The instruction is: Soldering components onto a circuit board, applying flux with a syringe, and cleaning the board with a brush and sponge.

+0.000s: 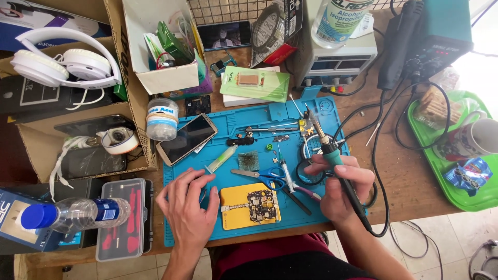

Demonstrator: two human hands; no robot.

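My right hand point(340, 186) grips a soldering iron point(332, 155) with a teal collar and black handle, its tip pointing up and away over the blue work mat point(207, 218). A pair of tweezers point(293, 181) also passes under that hand's fingers. My left hand point(189, 207) rests flat on the mat, fingers spread, just left of a yellow holder point(233, 215) that carries a small circuit board point(261, 202). Blue-handled scissors point(262, 176) lie between the two hands, above the board.
A smartphone point(188, 138), a small syringe point(220, 158) and small parts lie on the mat. A power supply point(337, 59) and soldering station point(430, 36) stand behind. A green tray point(441, 171) with a mug point(474, 137) is at right; cardboard boxes point(132, 103), headphones point(62, 62), a plastic bottle point(72, 213) at left.
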